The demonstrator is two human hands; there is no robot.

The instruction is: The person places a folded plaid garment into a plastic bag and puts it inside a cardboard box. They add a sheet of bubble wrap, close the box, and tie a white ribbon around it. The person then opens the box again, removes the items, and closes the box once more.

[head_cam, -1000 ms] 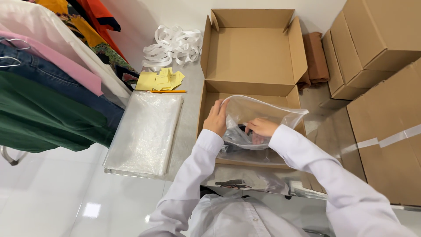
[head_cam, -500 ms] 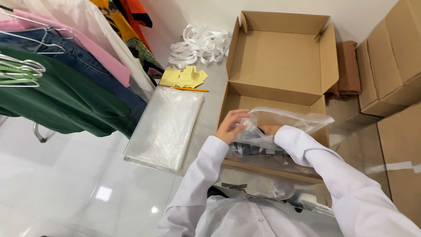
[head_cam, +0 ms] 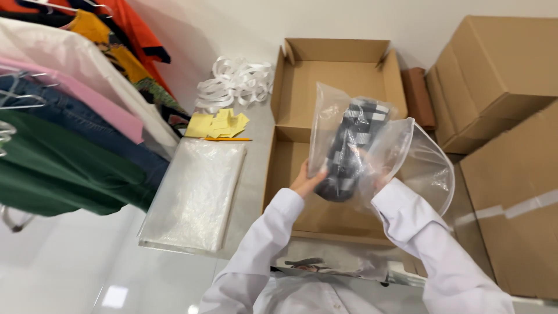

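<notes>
Overhead, both arms in white sleeves reach forward from 6 o'clock and meet above an open cardboard box (head_cam: pixel 343 87), forearms angled inward. The left hand (head_cam: pixel 306 182) is raised with its fingers curled up against the lower left edge of a clear plastic bag (head_cam: pixel 372 145), pinching it there. The right hand (head_cam: pixel 378 174) lies behind the plastic, mostly hidden, so how far its fingers are closed cannot be told, though it is pressed against the bag near its open mouth. Inside the bag sits a folded black-and-white checked garment (head_cam: pixel 349 151), held upright above the box's middle. The box rests on a pale grey worktop (head_cam: pixel 256 145). At 9 o'clock from the box lies a flat stack of clear bags (head_cam: pixel 195 195); just beyond it, toward 11 o'clock, are yellow paper slips (head_cam: pixel 218 124), an orange pencil (head_cam: pixel 228 139) and a heap of white ribbon (head_cam: pixel 235 82). Hanging clothes (head_cam: pixel 70 145) in green, denim, pink, white and orange fill the 9 to 10 o'clock side. Closed cardboard cartons (head_cam: pixel 500 75) stand stacked at 2 to 4 o'clock, against a white wall.
</notes>
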